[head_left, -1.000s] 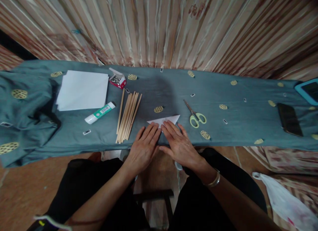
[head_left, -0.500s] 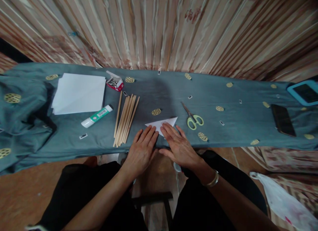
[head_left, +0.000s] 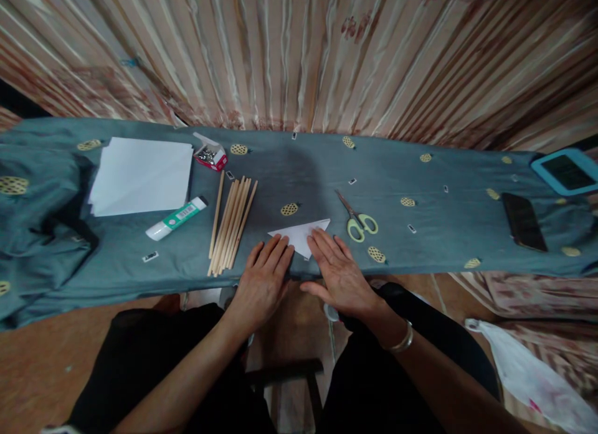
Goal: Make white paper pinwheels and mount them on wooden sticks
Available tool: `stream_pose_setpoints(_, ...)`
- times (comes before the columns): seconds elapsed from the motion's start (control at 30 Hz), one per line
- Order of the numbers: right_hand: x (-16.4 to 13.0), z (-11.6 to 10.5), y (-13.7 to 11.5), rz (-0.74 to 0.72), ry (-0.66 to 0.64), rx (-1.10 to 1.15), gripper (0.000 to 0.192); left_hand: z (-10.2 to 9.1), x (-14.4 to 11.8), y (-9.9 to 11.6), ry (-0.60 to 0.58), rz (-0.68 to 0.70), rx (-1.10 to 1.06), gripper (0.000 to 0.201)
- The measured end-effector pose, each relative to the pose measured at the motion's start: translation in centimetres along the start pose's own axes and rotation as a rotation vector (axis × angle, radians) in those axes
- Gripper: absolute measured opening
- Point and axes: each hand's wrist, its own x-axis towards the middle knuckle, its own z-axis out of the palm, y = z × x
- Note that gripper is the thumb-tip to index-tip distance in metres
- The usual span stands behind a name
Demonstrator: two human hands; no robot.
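A white paper folded into a triangle (head_left: pixel 299 233) lies near the front edge of a table draped in blue-grey cloth (head_left: pixel 420 247). My left hand (head_left: pixel 262 283) lies flat with its fingertips on the paper's left part. My right hand (head_left: pixel 339 274) lies flat with its fingertips on the paper's right part; a bangle circles that wrist. The lower part of the paper is hidden under my fingers. Green-handled scissors (head_left: pixel 357 219) lie just right of the paper. A bundle of wooden sticks (head_left: pixel 231 227) lies just left of it.
A stack of white sheets (head_left: pixel 142 175), a glue stick (head_left: pixel 175 218) and a small red box of clips (head_left: pixel 210 154) lie at the left. A dark phone (head_left: pixel 522 221) and a blue-cased device (head_left: pixel 564 171) lie at the right. A striped curtain hangs behind.
My hands have stayed flat on the folded paper, with the fingers shifting only slightly. The whole view has drifted a little as my head moved.
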Motion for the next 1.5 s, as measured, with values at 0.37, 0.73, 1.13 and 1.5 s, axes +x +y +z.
stream_pose_setpoints(0.37, -0.8, 0.3, 0.8, -0.071, 0.002, 0.001, 0.079, -0.1, 0.1, -0.1, -0.009, 0.000, -0.027, 0.053)
stream_pose_setpoints(0.73, 0.6, 0.2, 0.9, 0.084, 0.067, -0.083, 0.083, 0.2, 0.1, -0.2, 0.022, 0.009, -0.013, 0.051)
stream_pose_setpoints(1.13, 1.0, 0.1, 2.1, 0.081, 0.092, -0.012, 0.074, 0.1, -0.1, -0.5, 0.052, 0.005, -0.089, 0.050)
stream_pose_setpoints(1.5, 3.2, -0.2, -0.7, 0.150, 0.231, 0.142, 0.075, -1.0, 1.6, -0.9, 0.348, -0.172, -0.326, 0.074)
